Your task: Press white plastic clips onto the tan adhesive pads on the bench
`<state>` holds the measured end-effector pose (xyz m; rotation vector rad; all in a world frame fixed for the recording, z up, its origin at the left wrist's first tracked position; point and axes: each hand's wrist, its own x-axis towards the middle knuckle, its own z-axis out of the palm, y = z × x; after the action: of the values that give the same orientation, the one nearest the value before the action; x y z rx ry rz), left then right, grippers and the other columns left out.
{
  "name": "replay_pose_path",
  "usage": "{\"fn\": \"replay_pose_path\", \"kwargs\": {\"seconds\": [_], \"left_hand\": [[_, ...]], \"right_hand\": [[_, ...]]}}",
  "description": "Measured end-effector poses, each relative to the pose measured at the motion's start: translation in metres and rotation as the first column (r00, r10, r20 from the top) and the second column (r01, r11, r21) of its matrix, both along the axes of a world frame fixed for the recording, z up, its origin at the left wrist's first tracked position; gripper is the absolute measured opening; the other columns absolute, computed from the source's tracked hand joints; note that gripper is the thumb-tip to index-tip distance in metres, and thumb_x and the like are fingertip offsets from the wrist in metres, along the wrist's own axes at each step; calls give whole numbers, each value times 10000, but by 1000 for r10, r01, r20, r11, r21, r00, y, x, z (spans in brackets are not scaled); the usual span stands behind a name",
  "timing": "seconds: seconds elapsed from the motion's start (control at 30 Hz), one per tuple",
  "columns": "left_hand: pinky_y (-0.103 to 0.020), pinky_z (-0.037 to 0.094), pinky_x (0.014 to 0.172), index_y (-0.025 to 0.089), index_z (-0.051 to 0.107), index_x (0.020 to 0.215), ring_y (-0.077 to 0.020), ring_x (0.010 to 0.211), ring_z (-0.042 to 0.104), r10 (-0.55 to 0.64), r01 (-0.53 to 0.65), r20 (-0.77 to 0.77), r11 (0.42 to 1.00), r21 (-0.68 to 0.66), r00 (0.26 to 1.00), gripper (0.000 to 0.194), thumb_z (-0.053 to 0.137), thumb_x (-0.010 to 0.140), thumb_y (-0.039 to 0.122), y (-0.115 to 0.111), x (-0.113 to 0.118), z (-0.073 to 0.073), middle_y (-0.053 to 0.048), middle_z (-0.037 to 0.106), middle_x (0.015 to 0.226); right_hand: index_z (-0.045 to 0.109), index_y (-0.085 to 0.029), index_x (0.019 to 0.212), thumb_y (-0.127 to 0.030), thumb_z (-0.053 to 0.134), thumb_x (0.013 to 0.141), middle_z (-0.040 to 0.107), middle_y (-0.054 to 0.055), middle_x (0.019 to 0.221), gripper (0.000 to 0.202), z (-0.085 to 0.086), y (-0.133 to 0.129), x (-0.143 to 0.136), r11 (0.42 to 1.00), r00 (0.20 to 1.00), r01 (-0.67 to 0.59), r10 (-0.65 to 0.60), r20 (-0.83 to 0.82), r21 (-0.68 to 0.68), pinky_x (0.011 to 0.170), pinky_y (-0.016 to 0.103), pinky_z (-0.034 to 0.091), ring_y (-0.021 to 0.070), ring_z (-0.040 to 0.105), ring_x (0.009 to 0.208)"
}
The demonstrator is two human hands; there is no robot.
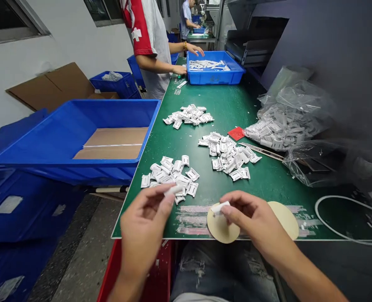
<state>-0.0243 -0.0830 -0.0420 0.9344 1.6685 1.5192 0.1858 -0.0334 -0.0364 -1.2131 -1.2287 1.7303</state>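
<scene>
Green bench (186, 141) carrying white piles (228, 154); left hand (142, 218), right hand (255, 216) each clamping white piece (220, 208) between fingers (237, 217); slack pinch risking drop.

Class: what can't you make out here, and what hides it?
All in the head view:
White piece in the left hand: shape, blurred and partly covered by that hand.
White cord: ends, cut off by right edge.
Near co-worker: head, cut off by top edge.
Clear bag: piece count, hidden by crumpled plastic.
</scene>
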Motion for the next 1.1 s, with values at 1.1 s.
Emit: {"fn": "replay_pose_path", "kwargs": {"seconds": [1.1], "left_hand": [[-366, 483, 850, 163, 674, 1011, -273, 934, 657, -470, 527, -820, 811, -255, 326, 253, 670, 777, 261, 149, 38, -14, -115, 716, 951]], "right_hand": [[684, -176, 1115, -231, 492, 971, 653, 136, 1085, 246, -6, 94, 11, 537, 572, -522, -356, 739, 662, 886, 412, 350, 279, 505, 1036]]}}
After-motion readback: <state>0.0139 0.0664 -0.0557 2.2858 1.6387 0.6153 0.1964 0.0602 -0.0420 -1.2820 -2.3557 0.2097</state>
